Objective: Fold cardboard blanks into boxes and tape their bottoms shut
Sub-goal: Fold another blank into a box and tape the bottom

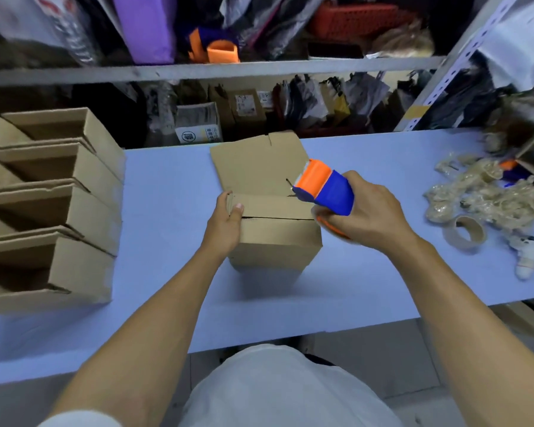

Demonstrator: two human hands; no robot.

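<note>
Hands grip unmarked box (pixel 275 238) and orange-blue tape dispenser (pixel 322 188); shelf labels unreadable.

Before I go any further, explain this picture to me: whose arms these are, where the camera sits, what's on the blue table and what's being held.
There is no machine here: a person wears a camera on the head, looking down at their own bare arms. The left hand grips the edge of a cardboard box standing on the blue table, its far flap still raised. The right hand holds an orange and blue tape dispenser above the box. Folded boxes are lined up on the left; an empty tape core and crumpled tape scraps lie on the right.
</note>
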